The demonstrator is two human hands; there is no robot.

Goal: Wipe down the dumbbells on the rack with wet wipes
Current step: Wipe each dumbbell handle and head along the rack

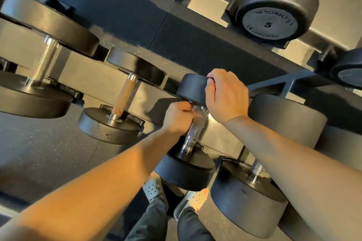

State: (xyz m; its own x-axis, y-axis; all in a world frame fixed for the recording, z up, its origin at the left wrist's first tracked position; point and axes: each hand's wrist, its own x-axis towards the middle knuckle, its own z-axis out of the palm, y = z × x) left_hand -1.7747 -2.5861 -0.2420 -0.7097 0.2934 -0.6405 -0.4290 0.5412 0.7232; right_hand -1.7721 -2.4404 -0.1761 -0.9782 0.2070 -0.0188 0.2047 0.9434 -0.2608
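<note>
Pinching a wipe (198, 112) against the dumbbell (193, 135) handle, the left hand (179, 118) curls tight. The right hand (227, 95) grips its far head.

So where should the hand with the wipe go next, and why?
Probably slide the left hand, which pinches the wet wipe, down the handle toward the near head. The wipe sits at the handle's far end, the stretch below shows uncovered, and the right hand grips the far head.

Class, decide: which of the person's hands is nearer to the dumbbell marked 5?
Right. The right hand grips a dumbbell head below the dumbbell marked 5; the left hand, lower, holds a wipe on its handle.
</note>
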